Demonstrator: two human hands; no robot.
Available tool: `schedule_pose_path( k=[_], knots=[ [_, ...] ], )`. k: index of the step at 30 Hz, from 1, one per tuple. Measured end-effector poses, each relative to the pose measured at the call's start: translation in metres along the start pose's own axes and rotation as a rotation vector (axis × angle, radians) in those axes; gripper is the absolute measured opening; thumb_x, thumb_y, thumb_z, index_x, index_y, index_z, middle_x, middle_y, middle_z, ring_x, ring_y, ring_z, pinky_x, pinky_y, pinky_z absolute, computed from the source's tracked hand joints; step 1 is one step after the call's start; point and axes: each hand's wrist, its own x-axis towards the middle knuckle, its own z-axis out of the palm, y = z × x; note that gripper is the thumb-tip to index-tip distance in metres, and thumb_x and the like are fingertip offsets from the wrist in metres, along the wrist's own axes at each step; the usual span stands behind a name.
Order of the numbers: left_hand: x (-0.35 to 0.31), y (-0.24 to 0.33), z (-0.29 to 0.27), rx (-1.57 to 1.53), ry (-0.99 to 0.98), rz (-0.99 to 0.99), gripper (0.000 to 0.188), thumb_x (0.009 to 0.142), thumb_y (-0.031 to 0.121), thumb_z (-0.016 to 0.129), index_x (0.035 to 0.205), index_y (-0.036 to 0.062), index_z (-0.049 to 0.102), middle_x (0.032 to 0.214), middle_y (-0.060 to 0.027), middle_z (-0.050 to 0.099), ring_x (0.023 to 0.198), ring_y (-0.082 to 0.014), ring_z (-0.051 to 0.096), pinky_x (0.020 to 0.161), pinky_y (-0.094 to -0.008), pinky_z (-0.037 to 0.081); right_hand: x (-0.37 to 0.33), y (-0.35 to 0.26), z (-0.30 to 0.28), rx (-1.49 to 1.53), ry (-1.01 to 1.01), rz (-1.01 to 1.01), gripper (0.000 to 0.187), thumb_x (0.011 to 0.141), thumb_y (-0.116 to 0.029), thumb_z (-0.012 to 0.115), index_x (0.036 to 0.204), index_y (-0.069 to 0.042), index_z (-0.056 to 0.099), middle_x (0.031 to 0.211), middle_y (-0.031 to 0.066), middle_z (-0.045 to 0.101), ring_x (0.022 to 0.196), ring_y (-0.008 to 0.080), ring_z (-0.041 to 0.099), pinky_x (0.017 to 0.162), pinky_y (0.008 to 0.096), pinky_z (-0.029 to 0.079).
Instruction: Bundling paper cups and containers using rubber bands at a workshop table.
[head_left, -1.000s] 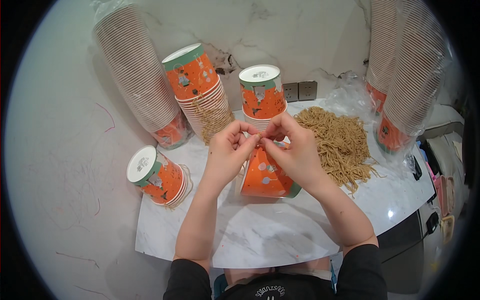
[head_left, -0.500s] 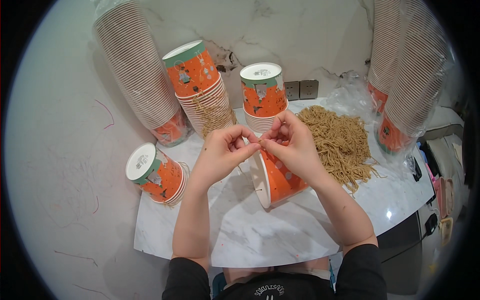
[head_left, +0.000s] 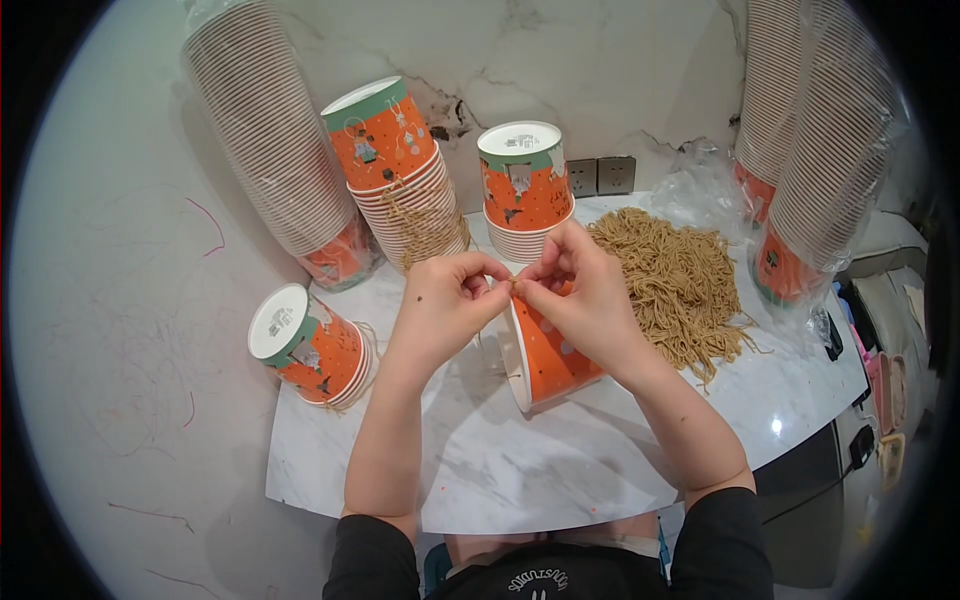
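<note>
Now that the orange paper bucket [head_left: 560,355] has turned, its mouth shows!
It lies tipped on the table [head_left: 480,470], white rim [head_left: 518,365] right by the fingertips; left hand [head_left: 445,305] and right hand [head_left: 585,295] pinch a tan strand [head_left: 513,281] (any knot's too small to tell). Beyond: tan string heap [head_left: 670,285], stacked buckets [head_left: 525,190], marbled wall [head_left: 620,80], sockets [head_left: 600,177].

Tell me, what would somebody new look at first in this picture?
Probably the left hand and right hand in the middle, their fingers pinching what looks like a bit of tan string by the rim of a tipped orange cup. Next, perhaps the big tangled tan pile on the table's right side, then the tall plastic-wrapped cup stacks at the back left and back right.
</note>
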Motion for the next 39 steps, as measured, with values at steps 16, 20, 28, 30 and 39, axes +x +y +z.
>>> schedule_pose_path(
  k=[16,20,28,30,39],
  knots=[
    [0.002,0.000,0.000,-0.219,-0.018,-0.016,0.008,0.082,0.007,0.067,0.086,0.0006,0.067,0.060,0.0048,0.048,0.056,-0.0032,0.043,0.052,-0.0230,0.037,0.001,-0.004,-0.003,0.058,-0.080,0.076,0.027,0.085,0.003,0.068,0.092,-0.003,0.043,0.077,0.0068,0.063,0.072,0.0109,0.065,0.062,0.0269,0.051],
    [0.000,0.004,-0.008,-0.134,-0.154,-0.034,0.010,0.081,0.008,0.068,0.086,-0.0002,0.068,0.059,0.0049,0.048,0.056,-0.0027,0.043,0.052,-0.0228,0.036,0.002,0.000,-0.004,0.053,-0.070,0.087,0.026,0.086,0.003,0.068,0.093,-0.003,0.043,0.075,0.0065,0.064,0.070,0.0084,0.063,0.060,0.0250,0.049],
    [-0.001,0.002,-0.005,0.013,-0.068,0.003,0.010,0.080,0.006,0.073,0.084,-0.0031,0.072,0.062,0.0069,0.055,0.057,0.0004,0.043,0.051,-0.0188,0.035,0.001,-0.004,-0.003,0.000,-0.055,0.051,0.028,0.085,0.003,0.069,0.092,-0.003,0.043,0.076,0.0083,0.067,0.070,0.0121,0.068,0.059,0.0274,0.051],
    [0.000,0.003,-0.005,0.012,-0.056,-0.017,0.013,0.078,0.009,0.073,0.084,-0.0032,0.073,0.061,0.0031,0.057,0.057,-0.0026,0.048,0.053,-0.0214,0.039,0.000,-0.002,-0.001,-0.048,-0.043,-0.020,0.029,0.084,0.003,0.071,0.092,-0.003,0.043,0.076,0.0108,0.067,0.073,0.0198,0.072,0.060,0.0312,0.053],
    [-0.003,0.005,0.008,0.005,0.044,0.031,0.014,0.076,0.008,0.072,0.084,-0.0031,0.073,0.064,-0.0054,0.065,0.059,-0.0081,0.059,0.057,-0.0254,0.048,-0.002,0.008,0.005,-0.213,0.007,-0.219,0.032,0.080,0.004,0.073,0.095,-0.003,0.045,0.077,0.0132,0.065,0.076,0.0296,0.073,0.062,0.0376,0.054]
  ],
)
